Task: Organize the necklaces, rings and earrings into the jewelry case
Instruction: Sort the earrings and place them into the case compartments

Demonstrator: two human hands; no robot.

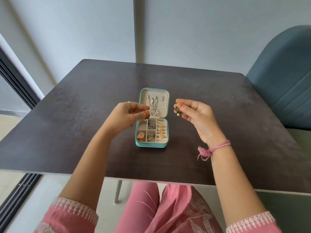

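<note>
A small teal jewelry case (139, 144) lies open in the middle of the dark table. Silver necklaces (154, 106) hang in its raised lid. Gold rings (161, 131) sit in the right-hand roll slots, and earrings fill several small compartments (141, 136). My left hand (127, 115) hovers over the case's left side and pinches a small dark green earring (148, 116) between thumb and fingers. My right hand (195, 113) is raised to the right of the case and pinches a matching green and gold earring with a pearl drop (177, 110).
The dark wooden table (84, 132) reaches back to a pale wall. A blue upholstered chair (284, 84) stands at the right. My pink-clothed lap (159, 207) lies under the near table edge. A sliding door track (18, 190) runs along the left.
</note>
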